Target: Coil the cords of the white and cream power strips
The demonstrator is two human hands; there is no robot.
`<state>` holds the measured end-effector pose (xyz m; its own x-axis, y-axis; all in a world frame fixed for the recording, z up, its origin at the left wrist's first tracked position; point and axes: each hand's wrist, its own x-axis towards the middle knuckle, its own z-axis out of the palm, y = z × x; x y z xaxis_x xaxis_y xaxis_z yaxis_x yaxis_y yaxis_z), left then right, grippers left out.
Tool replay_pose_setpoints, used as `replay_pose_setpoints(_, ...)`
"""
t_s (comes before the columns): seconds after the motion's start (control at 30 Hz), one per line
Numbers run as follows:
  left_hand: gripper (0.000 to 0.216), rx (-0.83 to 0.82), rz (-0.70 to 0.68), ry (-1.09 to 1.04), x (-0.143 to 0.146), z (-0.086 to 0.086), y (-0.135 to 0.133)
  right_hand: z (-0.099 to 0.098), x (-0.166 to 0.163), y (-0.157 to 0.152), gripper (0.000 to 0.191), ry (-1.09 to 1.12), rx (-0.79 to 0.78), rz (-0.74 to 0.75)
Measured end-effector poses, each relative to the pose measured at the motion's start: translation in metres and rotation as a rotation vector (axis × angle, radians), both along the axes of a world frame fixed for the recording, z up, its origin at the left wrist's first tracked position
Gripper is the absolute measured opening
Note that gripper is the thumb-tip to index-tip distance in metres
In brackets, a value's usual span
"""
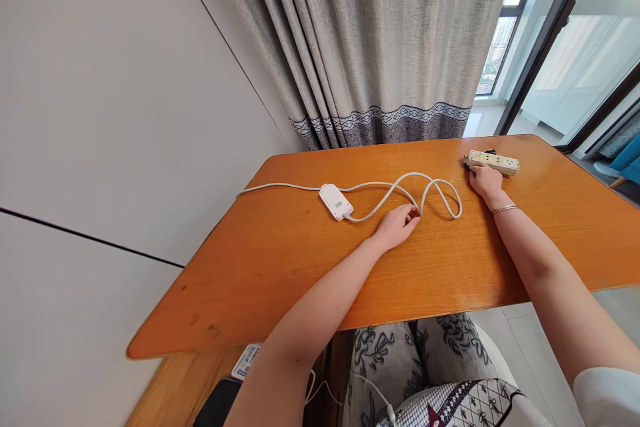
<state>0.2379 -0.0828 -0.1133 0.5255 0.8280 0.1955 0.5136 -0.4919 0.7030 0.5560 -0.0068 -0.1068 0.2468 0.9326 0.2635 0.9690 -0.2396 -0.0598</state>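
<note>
A white cable [400, 183] lies in loops across the orange wooden table [280, 260], with a white inline box [336, 201] on it. My left hand [397, 225] rests on the table with its fingers curled at the cable where the loops cross. My right hand [485, 181] lies farther right, fingers closed at the near end of a cream power strip [495, 161]. A thin bracelet sits on that wrist. What the right fingers grip is hidden under the hand.
A grey curtain [370, 47] hangs behind the table and a pale wall [100, 113] runs along the left. A glass door [575, 67] stands at the right. Below the table edge lie a dark phone [217, 403] and a card.
</note>
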Motion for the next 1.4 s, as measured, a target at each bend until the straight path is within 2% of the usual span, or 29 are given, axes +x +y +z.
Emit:
replay_pose_setpoints(0.3, 0.008, -0.003, 0.003, 0.002, 0.001, -0.001, 0.001, -0.001, 0.002, -0.001, 0.046, 0.032, -0.012, 0.07)
replay_pose_setpoints(0.9, 0.009, -0.008, -0.003, -0.006, 0.001, -0.003, 0.001, -0.004, -0.003, -0.001, 0.042, 0.116, 0.153, -0.014)
replay_pose_setpoints(1.03, 0.009, -0.003, -0.001, -0.006, 0.0, -0.002, 0.0, -0.002, 0.006, 0.0, 0.046, 0.177, 0.305, -0.118)
replay_pose_setpoints(1.13, 0.009, 0.003, 0.001, 0.001, 0.0, -0.001, 0.0, -0.005, 0.027, 0.002, 0.047, 0.369, 0.521, -0.377)
replay_pose_setpoints(1.23, 0.01, -0.01, 0.0, -0.002, 0.0, -0.001, -0.001, -0.013, 0.049, 0.007, 0.057, 0.555, 0.55, -0.626)
replay_pose_setpoints(1.3, 0.01, -0.022, -0.003, -0.006, -0.001, 0.0, -0.001, -0.02, 0.057, 0.011, 0.058, 0.586, 0.498, -0.649)
replay_pose_setpoints(1.4, 0.01, -0.024, -0.003, -0.007, -0.001, 0.0, -0.001, -0.028, 0.06, 0.017, 0.052, 0.571, 0.469, -0.573)
